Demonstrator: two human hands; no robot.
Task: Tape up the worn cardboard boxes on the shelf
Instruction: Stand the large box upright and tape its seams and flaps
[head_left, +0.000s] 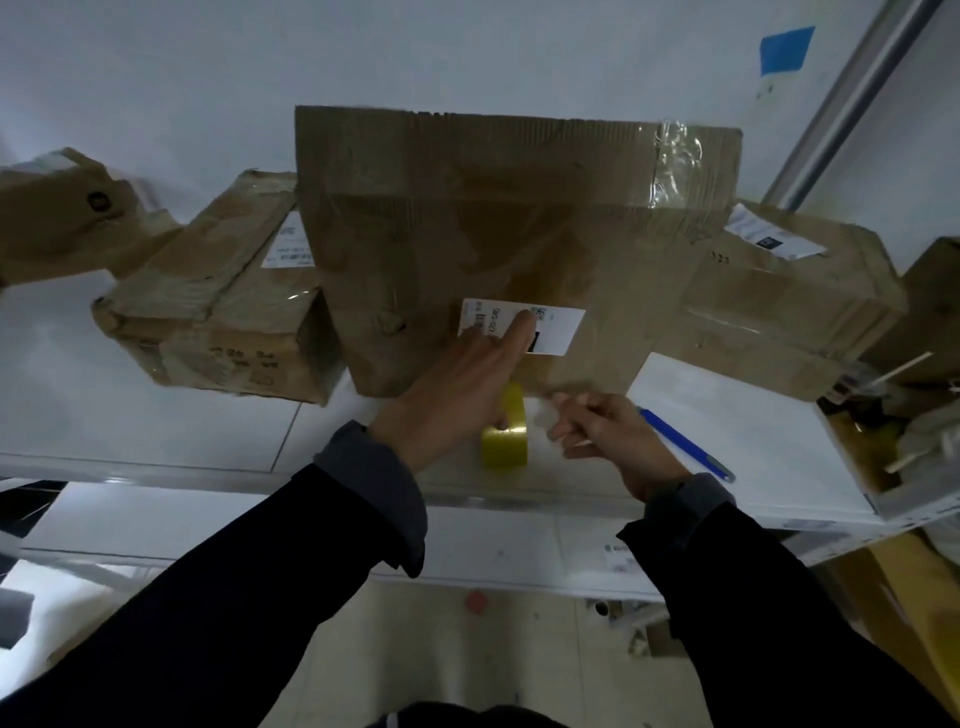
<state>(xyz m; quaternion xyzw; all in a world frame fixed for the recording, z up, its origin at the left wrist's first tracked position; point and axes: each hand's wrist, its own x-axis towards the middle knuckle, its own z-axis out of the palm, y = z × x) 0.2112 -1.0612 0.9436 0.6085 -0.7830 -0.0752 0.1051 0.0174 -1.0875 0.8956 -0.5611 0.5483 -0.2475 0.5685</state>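
Note:
A large worn cardboard box (467, 218) stands on the white shelf (208, 426), its back flap raised and clear tape on its right side. My left hand (467, 379) lies on the box's front with straight fingers, the fingertips on a white label (558, 330). A yellow roll of tape (506, 439) stands on edge on the shelf, just below that hand. My right hand (602, 431) is right of the roll, its fingers curled and pinching what looks like the clear tape end.
A crushed box (218, 312) sits to the left, with another box (67, 218) further left. A flat box (789, 301) with a label lies on the right. A blue pen (685, 444) rests on the shelf beside my right hand. An open carton (893, 441) of odds stands far right.

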